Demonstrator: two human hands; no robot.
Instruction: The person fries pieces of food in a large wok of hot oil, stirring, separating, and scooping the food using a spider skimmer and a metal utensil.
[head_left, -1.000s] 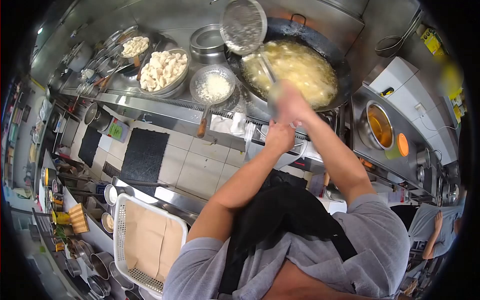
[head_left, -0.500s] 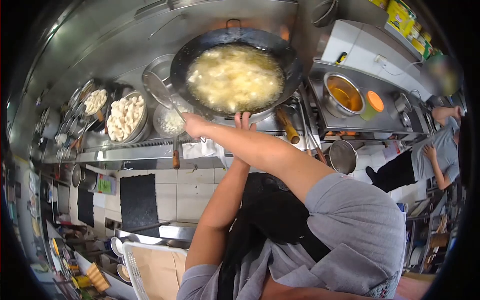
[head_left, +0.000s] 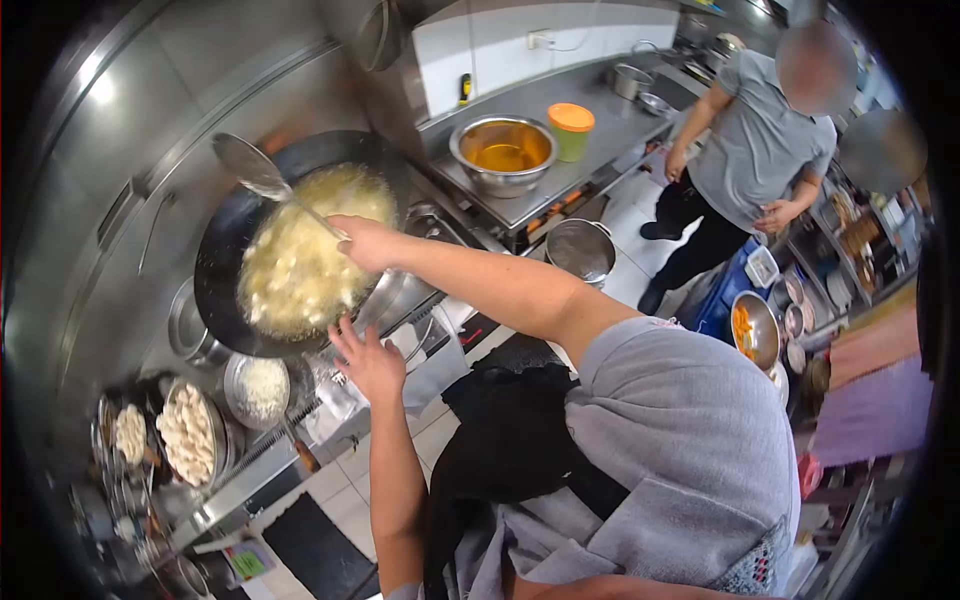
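Note:
My right hand [head_left: 366, 244] is closed around the handle of a round metal skimmer [head_left: 250, 166], whose head is raised over the far side of a big black wok [head_left: 222, 290]. Pale pieces bubble in the hot oil [head_left: 310, 265] inside the wok. At the wok's near rim, my left hand [head_left: 372, 366] has its fingers spread and holds nothing; whether a fingertip touches the rim I cannot tell. Beside the wok is a strainer [head_left: 262, 388] with pale bits and a wooden handle. A metal bowl [head_left: 190, 435] of pale chunks stands farther left.
A steel bowl [head_left: 503, 155] of amber liquid and an orange-lidded tub [head_left: 571, 130] stand on the right-hand counter. Below is a metal pot [head_left: 580, 250]. A person in a grey shirt [head_left: 765, 140] stands at the right, near a bowl of orange pieces [head_left: 755, 330].
My view has turned to the right. My right hand has carried the skimmer from the wok's left side to above the wok. My left hand's fingers have spread wider near the rim.

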